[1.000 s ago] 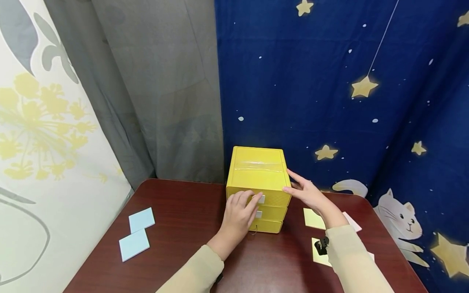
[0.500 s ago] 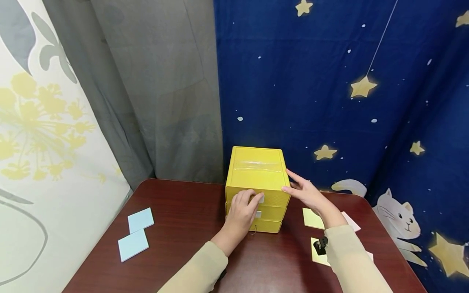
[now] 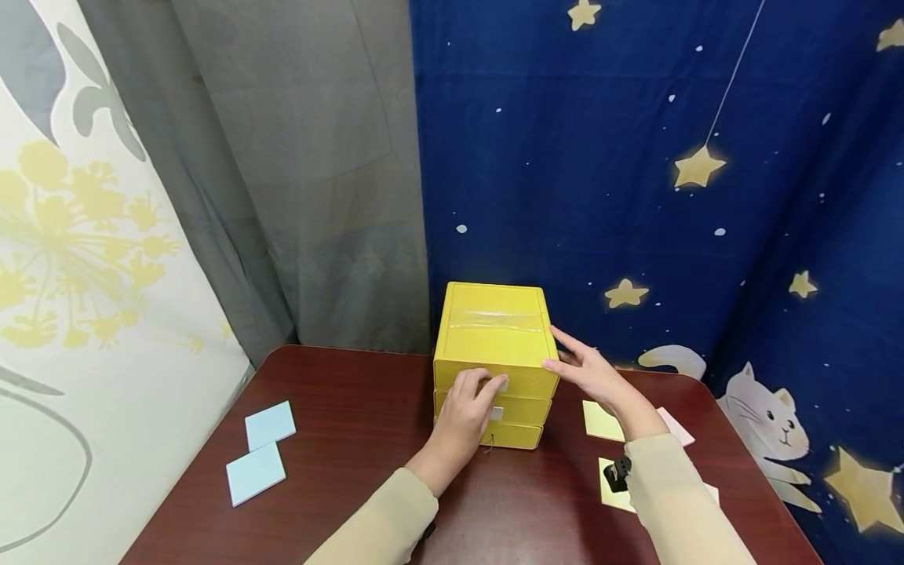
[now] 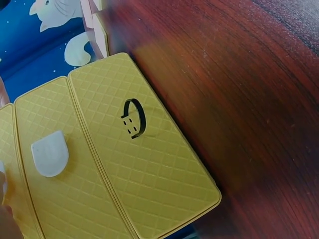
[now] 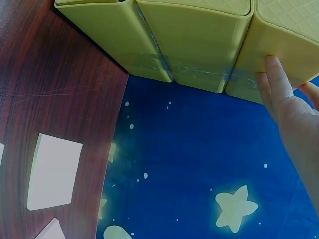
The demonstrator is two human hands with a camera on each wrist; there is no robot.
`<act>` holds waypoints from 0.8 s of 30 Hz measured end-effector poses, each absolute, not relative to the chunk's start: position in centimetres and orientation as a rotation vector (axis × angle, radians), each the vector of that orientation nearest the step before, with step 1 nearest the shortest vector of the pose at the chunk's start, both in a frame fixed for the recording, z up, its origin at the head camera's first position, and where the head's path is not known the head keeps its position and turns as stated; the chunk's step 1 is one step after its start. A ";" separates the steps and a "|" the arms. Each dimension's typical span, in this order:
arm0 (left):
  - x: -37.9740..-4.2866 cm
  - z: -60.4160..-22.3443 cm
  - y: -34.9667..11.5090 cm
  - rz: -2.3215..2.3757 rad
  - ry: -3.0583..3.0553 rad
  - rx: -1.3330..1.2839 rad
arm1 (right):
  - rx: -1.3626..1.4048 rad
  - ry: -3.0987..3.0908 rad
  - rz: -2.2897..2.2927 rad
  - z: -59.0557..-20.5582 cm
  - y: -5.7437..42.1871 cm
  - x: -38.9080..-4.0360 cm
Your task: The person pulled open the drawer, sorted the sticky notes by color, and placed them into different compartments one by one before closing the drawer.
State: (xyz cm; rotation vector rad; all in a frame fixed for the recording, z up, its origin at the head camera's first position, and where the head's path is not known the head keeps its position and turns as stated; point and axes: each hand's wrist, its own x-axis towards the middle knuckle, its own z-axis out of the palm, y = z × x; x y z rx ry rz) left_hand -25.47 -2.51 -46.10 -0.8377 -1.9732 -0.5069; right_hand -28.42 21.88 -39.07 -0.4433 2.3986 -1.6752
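Note:
A yellow three-drawer storage box (image 3: 494, 302) stands on the table, its drawer fronts facing me. My left hand (image 3: 461, 416) pinches the white handle (image 3: 504, 384) of the top drawer; in the left wrist view only a bit of its fingers (image 4: 9, 224) shows at the edge. The middle drawer has a white rounded handle (image 4: 51, 154), and a black loop (image 4: 142, 117) is fixed to the bottom one. All three drawers look closed. My right hand (image 3: 600, 380) rests on the top unit's right side, its fingers (image 5: 280, 82) extended.
Two light-blue pads of paper (image 3: 256, 472) lie on the dark red table (image 3: 339, 486) at left. Yellow pads (image 3: 603, 421) and pink pads (image 3: 676, 428) lie at right, partly behind the right arm. A blue star-patterned curtain (image 3: 537, 157) hangs behind the box.
My left forearm has shifted slightly right and its fingers have closed in on the top handle. The right hand stays at the box's side.

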 end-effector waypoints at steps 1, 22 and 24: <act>-25.5 -46.1 -2.5 -0.515 -1.973 -0.845 | -0.443 2.396 -1.679 -39.1 21.9 -28.4; -24.9 -45.9 -2.7 -0.584 -1.967 -0.874 | -0.417 2.329 -1.706 -38.4 21.9 -28.1; -24.8 -46.0 -2.8 -0.585 -1.964 -0.880 | -0.420 2.330 -1.704 -38.4 21.9 -28.1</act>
